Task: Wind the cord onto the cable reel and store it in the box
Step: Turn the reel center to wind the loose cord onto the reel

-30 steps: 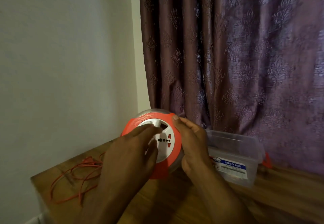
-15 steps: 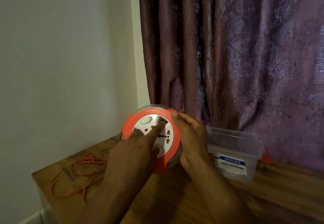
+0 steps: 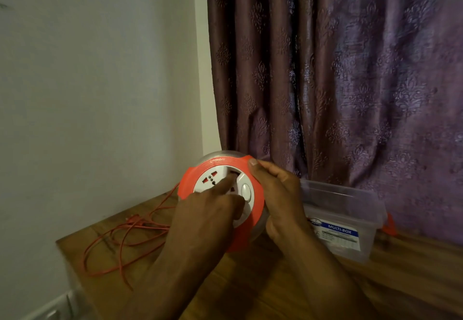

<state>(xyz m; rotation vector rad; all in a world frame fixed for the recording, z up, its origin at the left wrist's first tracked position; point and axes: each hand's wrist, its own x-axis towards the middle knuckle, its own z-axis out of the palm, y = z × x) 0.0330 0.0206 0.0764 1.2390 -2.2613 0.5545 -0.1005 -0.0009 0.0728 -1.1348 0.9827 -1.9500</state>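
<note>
1. Looks like we're mid-winding here. The cable reel [image 3: 221, 200] is held up off the wooden surface [image 3: 288, 292], tilted so its white socket face points back at the camera. My read is the centre is being cranked round with a finger while the outer ring is kept from turning.

2. Plenty of cord [image 3: 125, 239] isn't on the spool yet. It lies in loose orange loops on the surface to the left of the reel, with one strand running up toward the reel's left edge.

3. Left hand [image 3: 200, 222]: index finger stuck out straight, tip pushed into the dark recess on the reel's white face, the other fingers curled back loosely. It isn't wrapped around anything.

4. Right hand [image 3: 278, 199]: clamps the reel's right edge, thumb on the orange rim at the top, fingers wrapping behind. How far round the back they reach I can't tell.

5. Next move, I'd guess: more turns of the centre, watching that the loops don't snag as they feed in.

6. The box [image 3: 350, 227], a clear plastic tub with a MULTI-BOX label, sits open-topped just right of the reel against the curtain [image 3: 350, 81].
</note>
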